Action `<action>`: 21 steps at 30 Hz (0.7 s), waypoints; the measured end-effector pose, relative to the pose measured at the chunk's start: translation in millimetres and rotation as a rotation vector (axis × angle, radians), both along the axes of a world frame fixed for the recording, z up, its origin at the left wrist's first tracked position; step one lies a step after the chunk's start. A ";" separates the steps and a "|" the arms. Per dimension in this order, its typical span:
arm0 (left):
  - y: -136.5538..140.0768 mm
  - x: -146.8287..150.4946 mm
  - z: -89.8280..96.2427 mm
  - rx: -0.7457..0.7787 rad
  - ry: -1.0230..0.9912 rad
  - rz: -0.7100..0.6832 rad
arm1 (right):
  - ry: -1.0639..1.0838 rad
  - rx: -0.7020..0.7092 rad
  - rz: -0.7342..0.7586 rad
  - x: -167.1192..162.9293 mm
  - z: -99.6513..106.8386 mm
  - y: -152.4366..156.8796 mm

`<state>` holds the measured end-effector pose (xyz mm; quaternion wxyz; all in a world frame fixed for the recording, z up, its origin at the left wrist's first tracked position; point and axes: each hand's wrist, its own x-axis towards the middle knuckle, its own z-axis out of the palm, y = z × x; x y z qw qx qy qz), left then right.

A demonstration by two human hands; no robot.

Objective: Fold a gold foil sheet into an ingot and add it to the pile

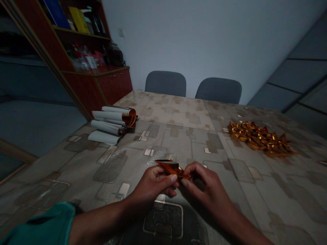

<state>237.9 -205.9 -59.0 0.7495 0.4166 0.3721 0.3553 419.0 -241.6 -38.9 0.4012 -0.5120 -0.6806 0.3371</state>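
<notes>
Lower centre of the frame, left hand [159, 180] has a thumb-and-finger grip on a folded piece of shiny orange foil paper [168, 167], and the right hand's [201, 180] grip is pinching its crumpled end. It's all just above the patterned worktop [178, 127]. There's a pile of folded foil pieces [259, 137] mid-right, curled foil sheets [109, 117] mid-left, then two grey chairs [166, 83] top centre.

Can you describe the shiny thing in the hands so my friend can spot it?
Find the big patterned table, then the left hand and right hand at its near side. Pinched in both is a small, folded, orange foil piece. Unlike the shiny heap on the right or rolled sheets on the left, it's held.
</notes>
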 end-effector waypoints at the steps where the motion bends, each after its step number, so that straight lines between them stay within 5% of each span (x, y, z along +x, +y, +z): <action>1: 0.0 0.1 -0.7 -0.001 -0.005 -0.007 | -0.013 0.005 0.006 -1.2 -0.2 -0.6; 13: 0.7 -1.0 -3.6 -0.029 0.025 -0.061 | -0.062 0.015 0.016 -3.1 -2.8 1.4; 21: 2.2 0.8 -2.5 0.035 0.018 -0.061 | 0.115 -0.069 0.013 -6.2 -1.6 -0.7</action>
